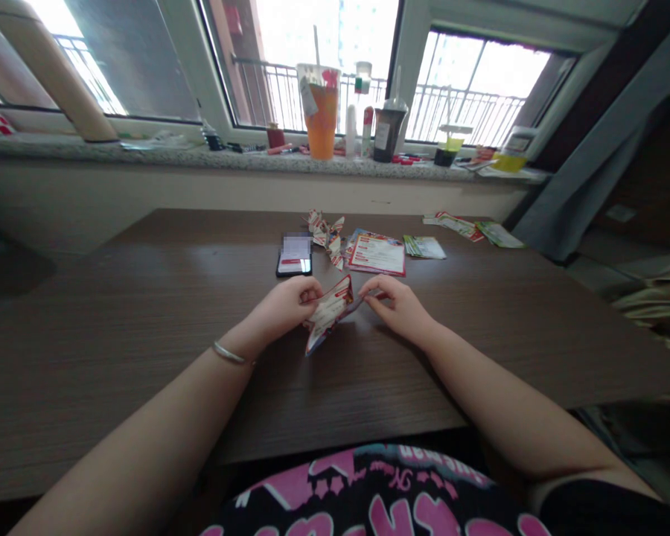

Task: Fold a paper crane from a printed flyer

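A folded printed paper (330,311), cream with red edges and coloured print, is held tilted above the table. My left hand (290,304) is closed on its left side, fingers curled and thumb against it. My right hand (396,304) pinches its right corner between thumb and fingertips. Just beyond lie a stack of red-bordered printed sheets (377,254) and some folded striped paper pieces (328,237). A phone (294,255) with its screen lit lies past my left hand.
Green-and-white packets (424,247) lie right of the sheets, with more red and green packets (461,226) farther back. On the stone windowsill (201,160) stand an orange drink cup (321,112), a dark cup (388,132) and other small items. The brown table (145,313) runs below.
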`<state>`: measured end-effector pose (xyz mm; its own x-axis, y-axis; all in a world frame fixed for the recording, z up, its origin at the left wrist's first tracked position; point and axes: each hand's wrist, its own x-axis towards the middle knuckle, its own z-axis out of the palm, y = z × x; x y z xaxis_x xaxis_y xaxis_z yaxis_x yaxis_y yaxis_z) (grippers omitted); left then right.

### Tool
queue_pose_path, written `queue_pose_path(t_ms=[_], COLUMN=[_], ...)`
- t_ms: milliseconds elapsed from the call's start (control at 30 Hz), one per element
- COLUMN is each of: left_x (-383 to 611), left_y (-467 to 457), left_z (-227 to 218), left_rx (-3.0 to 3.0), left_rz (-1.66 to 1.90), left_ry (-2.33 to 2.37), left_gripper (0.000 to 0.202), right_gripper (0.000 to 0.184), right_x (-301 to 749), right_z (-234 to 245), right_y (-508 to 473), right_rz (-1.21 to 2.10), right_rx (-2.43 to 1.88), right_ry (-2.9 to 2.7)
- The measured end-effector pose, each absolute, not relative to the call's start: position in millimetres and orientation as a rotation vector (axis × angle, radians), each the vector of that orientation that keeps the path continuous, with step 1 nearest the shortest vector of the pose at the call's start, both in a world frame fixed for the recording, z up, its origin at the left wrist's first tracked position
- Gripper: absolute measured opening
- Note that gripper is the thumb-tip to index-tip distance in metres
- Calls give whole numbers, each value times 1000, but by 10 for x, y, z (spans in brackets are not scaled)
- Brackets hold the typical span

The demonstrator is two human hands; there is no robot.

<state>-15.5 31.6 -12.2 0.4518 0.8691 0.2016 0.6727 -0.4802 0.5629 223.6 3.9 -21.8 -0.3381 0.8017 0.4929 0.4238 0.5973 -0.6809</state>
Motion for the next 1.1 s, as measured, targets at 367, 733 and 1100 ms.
queue_pose_path(t_ms=[367, 733, 1100], left_x=[-107, -85, -78], left_y=[324, 377, 260], left_z=[-198, -178, -85], left_rx=[2426, 2342, 2082], left_rz=[815, 756, 996], left_ry=[1198, 1156, 1086], left_gripper=[27, 36, 40], right_gripper=[7, 12, 20], right_x=[2228, 2204, 2246], right_z=[-271, -339, -375], right_y=[100, 119, 205], right_rz=[703, 805, 949], right_rx=[-1038, -1114, -1225], right_ry=[-1863, -1861, -1632])
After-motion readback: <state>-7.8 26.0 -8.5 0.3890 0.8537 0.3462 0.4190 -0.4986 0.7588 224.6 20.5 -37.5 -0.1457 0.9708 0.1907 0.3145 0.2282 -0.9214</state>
